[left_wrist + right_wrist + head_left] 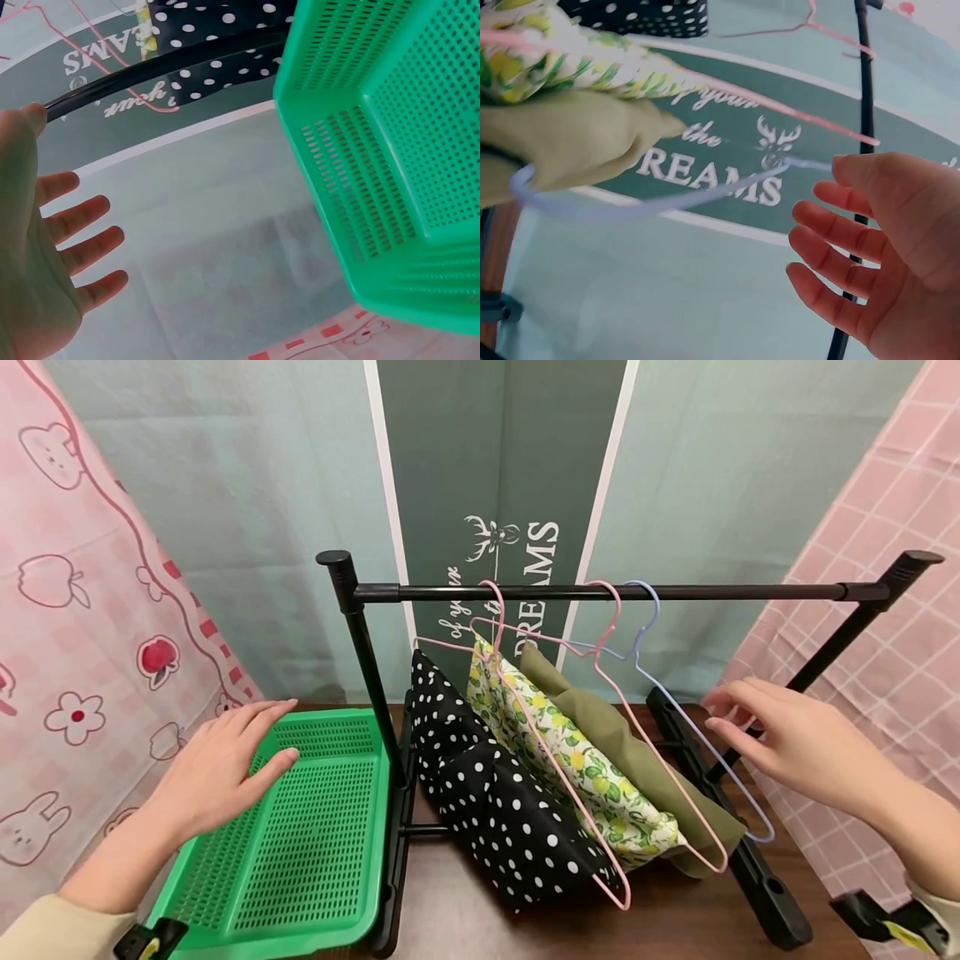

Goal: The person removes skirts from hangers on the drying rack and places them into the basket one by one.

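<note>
In the head view my left hand (pixel 221 768) hovers above the left side of a green plastic basket (pixel 375 893), fingers extended and holding nothing. My right hand (pixel 802 743) is in the air beside the right end of the rack, fingers loosely bent around nothing. Nearest to it is a blue hanger (pixel 693 727) carrying an olive-green cloth (pixel 626 731). One pink hanger (pixel 652 739) bears a lemon-print cloth (pixel 577 760). Another pink hanger (pixel 551 752) bears a black polka-dot cloth (pixel 480 785). All three hang from the black rack's bar (pixel 735 593).
The rack's black left post (pixel 371 668) stands right beside the basket. Its right foot (pixel 772 893) lies on the brown wooden table (pixel 450 918). A pink patterned curtain (pixel 75 610) borders the left, pink checked cloth (pixel 885 693) the right, and a grey-green curtain (pixel 255 527) the back.
</note>
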### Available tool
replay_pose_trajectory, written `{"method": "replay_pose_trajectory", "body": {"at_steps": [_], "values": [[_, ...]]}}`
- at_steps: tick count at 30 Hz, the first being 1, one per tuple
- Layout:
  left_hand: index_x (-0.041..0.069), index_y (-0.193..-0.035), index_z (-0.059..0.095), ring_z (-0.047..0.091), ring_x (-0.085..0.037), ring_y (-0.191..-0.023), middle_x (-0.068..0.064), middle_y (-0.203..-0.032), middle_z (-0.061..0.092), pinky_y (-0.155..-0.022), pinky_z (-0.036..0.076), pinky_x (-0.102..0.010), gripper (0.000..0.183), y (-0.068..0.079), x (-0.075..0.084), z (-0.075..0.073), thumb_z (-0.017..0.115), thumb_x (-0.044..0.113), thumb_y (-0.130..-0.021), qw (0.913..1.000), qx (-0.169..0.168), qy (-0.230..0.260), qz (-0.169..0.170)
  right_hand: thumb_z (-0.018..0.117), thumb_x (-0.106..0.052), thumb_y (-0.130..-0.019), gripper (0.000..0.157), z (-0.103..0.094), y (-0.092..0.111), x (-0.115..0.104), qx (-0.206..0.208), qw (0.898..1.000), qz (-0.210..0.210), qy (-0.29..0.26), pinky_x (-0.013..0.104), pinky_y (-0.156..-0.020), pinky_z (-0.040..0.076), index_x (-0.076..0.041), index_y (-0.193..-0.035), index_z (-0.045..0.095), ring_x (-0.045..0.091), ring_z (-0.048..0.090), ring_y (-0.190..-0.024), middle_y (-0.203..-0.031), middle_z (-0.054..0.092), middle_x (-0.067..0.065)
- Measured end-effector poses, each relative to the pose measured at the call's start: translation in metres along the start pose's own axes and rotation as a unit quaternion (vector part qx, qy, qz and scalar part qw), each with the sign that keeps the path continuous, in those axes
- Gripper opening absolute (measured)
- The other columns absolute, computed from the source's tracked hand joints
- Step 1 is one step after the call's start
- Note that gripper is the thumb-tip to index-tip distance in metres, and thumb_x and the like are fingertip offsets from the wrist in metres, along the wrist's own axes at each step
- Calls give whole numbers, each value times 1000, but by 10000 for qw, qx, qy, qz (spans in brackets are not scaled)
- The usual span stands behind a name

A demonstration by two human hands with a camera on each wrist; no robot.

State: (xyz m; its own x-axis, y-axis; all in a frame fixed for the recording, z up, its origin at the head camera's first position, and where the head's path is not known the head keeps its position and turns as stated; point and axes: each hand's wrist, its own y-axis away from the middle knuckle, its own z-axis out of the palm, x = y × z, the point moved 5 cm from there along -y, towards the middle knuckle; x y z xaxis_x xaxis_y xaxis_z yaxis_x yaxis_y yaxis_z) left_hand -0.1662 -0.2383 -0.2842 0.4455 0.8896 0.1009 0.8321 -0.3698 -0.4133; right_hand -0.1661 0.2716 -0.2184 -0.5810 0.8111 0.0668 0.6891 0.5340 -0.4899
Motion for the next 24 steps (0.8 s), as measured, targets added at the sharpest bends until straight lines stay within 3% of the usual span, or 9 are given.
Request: {"method": "replay_pose_trajectory", "body": {"at_steps": [5,10,24], "values": [[20,-131,39,45,-29,-105,-9,-115,50,-85,32,-45,53,-6,1,-1,57,33,-83,9995,213,219,20,68,-8,-68,26,-6,-14,-12,136,9992,-356,-148,11,-53,38,-18,-91,60,-4,47,-61,-72,53,-16],[20,-130,40,48,-26,-101,-6,-113,52,-82,34,-43,51,-11,4,0,58,29,-83,9982,411,424,64,67,-8,-68,27,-7,-27,-21,190,9984,-455,-282,10,-53,37,-19,-92,61,-5,46,-59,-70,52,-18],[18,-123,48,51,-19,-93,-1,-112,52,-71,41,-42,39,-15,15,21,54,29,-85,9956,479,804,-70,66,-8,-72,24,8,-56,-50,181,9964,-563,-612,22,-53,42,-18,-93,63,0,54,-62,-77,61,-11]]}}
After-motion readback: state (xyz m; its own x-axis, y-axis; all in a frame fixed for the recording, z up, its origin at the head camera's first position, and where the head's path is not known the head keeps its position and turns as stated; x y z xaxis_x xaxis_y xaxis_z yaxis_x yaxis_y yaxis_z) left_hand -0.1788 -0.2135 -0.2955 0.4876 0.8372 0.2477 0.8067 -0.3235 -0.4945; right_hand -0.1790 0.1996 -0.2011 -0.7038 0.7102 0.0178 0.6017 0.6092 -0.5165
